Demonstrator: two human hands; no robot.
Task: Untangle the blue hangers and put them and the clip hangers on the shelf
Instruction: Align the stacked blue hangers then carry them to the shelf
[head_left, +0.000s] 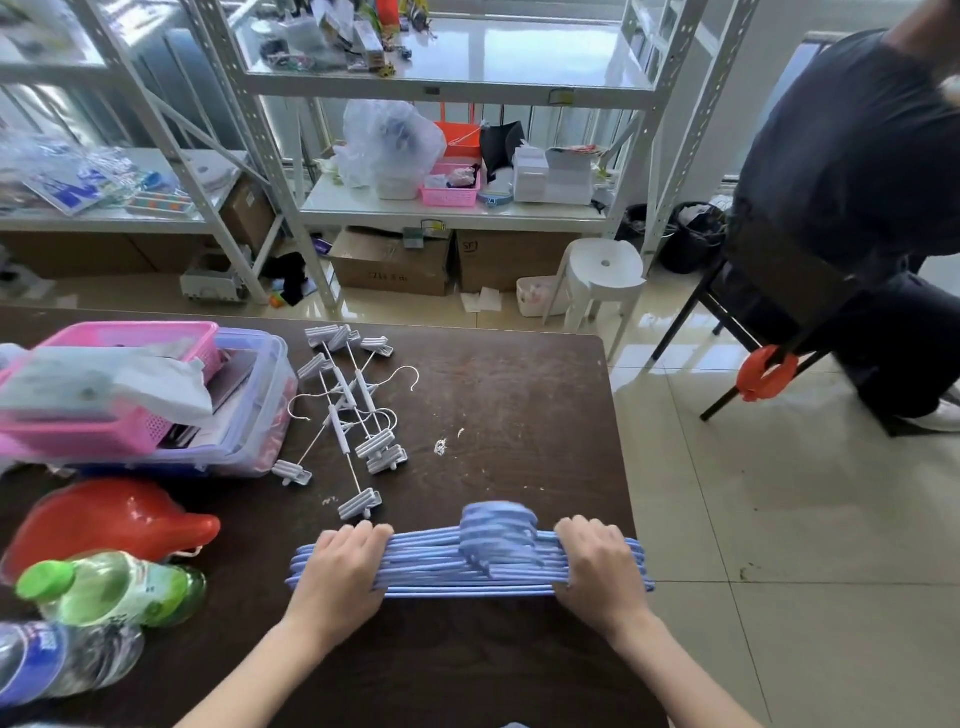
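A stacked bundle of several blue hangers (467, 569) lies flat near the front of the dark wooden table (519, 405), hooks pointing away from me. My left hand (340, 569) grips the bundle's left part and my right hand (597, 564) grips its right part. Behind them, several white clip hangers (353, 410) lie in a loose heap at the table's middle. The white metal shelf (457, 208) stands beyond the table across the floor.
Pink and purple baskets (130, 395) fill the table's left. A red plastic thing (109, 519) and two bottles (104, 587) lie front left. A white stool (602, 280), cardboard boxes (395, 260) and a seated person (857, 208) on a black chair are beyond.
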